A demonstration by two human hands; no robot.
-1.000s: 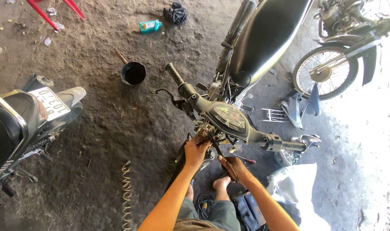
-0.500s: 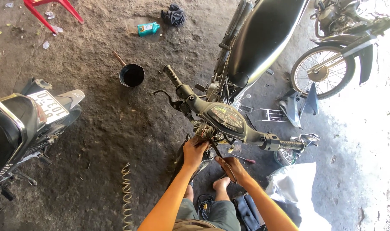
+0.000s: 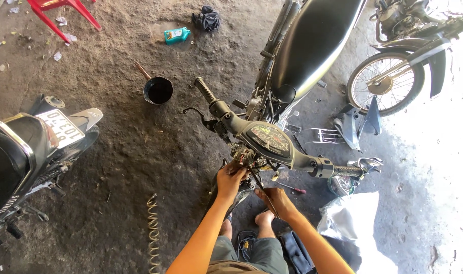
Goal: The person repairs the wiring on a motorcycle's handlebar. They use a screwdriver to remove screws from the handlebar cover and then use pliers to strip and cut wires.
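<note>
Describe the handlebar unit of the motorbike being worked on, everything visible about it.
The handlebar unit is dark, plastic-looking, and runs slantwise from upper left to lower right. At its middle sits a rounded instrument panel with a glassy face. The left end carries a ribbed black grip with a bare lever below it; the right end has a switch block, another grip and a mirror. Beneath the panel, exposed wiring and parts show. The left hand touches that underside; the right hand holds a thin tool pointed up at it.

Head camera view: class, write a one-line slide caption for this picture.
Both hands, left hand and right hand, work under the handlebar of a stripped motorbike on a dirt floor.
</note>
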